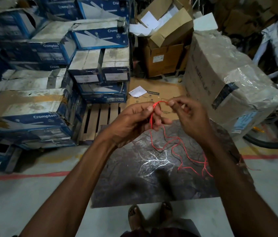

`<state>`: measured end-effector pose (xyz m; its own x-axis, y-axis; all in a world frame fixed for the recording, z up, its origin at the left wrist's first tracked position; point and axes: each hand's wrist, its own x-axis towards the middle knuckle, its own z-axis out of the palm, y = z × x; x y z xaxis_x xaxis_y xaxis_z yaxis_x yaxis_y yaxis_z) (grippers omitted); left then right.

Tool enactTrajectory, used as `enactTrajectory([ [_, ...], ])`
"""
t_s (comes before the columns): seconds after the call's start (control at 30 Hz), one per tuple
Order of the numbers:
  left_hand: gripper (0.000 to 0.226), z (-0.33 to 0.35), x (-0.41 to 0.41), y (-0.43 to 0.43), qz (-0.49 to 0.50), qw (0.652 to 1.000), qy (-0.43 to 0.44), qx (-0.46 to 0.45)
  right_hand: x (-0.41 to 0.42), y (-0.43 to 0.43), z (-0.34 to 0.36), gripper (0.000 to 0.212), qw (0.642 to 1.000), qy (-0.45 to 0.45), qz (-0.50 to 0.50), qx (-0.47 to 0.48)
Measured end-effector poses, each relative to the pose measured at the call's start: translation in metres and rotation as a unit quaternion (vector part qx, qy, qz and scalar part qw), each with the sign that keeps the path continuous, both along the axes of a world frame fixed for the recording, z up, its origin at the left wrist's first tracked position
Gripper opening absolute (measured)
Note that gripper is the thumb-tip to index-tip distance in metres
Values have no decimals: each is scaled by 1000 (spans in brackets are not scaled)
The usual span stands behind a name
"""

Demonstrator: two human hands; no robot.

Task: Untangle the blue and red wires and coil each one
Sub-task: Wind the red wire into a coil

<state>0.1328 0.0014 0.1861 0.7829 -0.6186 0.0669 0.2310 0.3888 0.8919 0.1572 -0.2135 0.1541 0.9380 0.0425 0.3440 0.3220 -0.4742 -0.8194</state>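
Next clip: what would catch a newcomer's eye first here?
The bright red wire stands out at centre, looped over fingers of the left hand and pinched by the right hand, its loose length trailing over a dark mat. Stacked blue boxes fill the left side.

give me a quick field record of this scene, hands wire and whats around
left hand: grips a few loops of the red wire
right hand: pinches the top of the loop beside the left hand
loose wire: trails kinked onto the dark patterned sheet
blue wire: not in view
surroundings: stacked blue boxes left, plastic-wrapped carton right, wooden pallet between
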Motion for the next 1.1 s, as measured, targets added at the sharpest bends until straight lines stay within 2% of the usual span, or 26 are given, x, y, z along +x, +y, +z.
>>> enactTrajectory([
  [0.13, 16, -3, 5, -4, 13, 995, 37, -94, -19, 19, -30, 28, 996, 66, 31, -47],
  [0.23, 16, -9, 7, -5, 29, 995, 30, -94, -42, 37, -38, 23, 992, 100, 66, -44],
  [0.33, 18, -17, 9, -8, 64, 994, 20, -83, -62, 45, -37, 25, 986, 105, 70, -113],
  [0.47, 21, -22, 17, -12, 159, 987, -6, -21, -89, 45, -30, 39, 966, 95, 68, -229],
  [0.6, 22, -24, 20, -11, 213, 971, -71, 80, -109, 35, -8, 31, 964, 67, 67, -250],
  [0.8, 22, -31, 9, -6, 158, 935, -204, 244, -104, 10, 38, 22, 961, 3, 32, -275],
  [0.93, 22, -26, -1, 3, 83, 910, -263, 311, -87, -6, 58, 15, 970, -63, 29, -234],
  [1.0, 26, -20, -7, 4, 45, 907, -270, 319, -78, -7, 63, 10, 970, -87, 26, -226],
  [1.1, 30, -9, -12, 7, -1, 927, -241, 287, -58, -6, 66, 6, 972, -128, -3, -198],
])
